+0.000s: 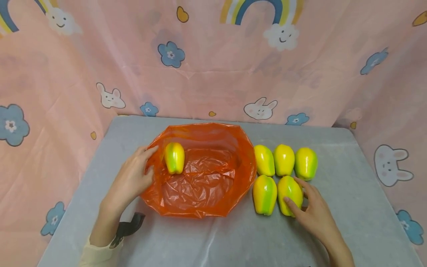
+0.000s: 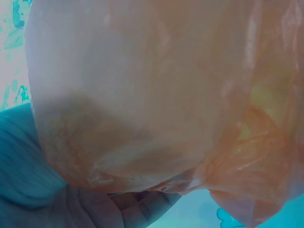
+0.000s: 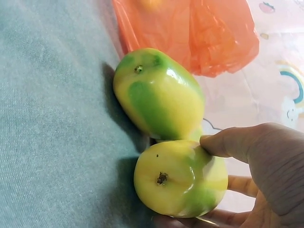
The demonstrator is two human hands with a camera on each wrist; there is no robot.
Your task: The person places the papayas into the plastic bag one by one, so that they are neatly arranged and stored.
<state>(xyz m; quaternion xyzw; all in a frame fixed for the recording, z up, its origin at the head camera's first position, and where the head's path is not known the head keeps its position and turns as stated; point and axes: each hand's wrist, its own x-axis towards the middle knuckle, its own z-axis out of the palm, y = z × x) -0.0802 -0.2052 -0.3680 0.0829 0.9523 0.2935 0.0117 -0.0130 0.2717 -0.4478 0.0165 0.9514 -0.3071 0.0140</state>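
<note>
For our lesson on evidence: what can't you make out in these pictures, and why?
Left wrist: grip of left hand, partly covered by orange bag; bagged fruit, blurred through plastic.
Right wrist: far fruits, mostly behind nearer pair.
Head: left sleeve, cut off by bottom edge.

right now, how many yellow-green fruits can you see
6: one fruit inside the orange bag; right of it, three in the far row, two in the near row, one of those held by the right hand.

Two hands (image 1: 133, 174), one orange bag (image 1: 200, 193), and six yellow-green fruits (image 1: 265, 195), as far as the creases show.
</note>
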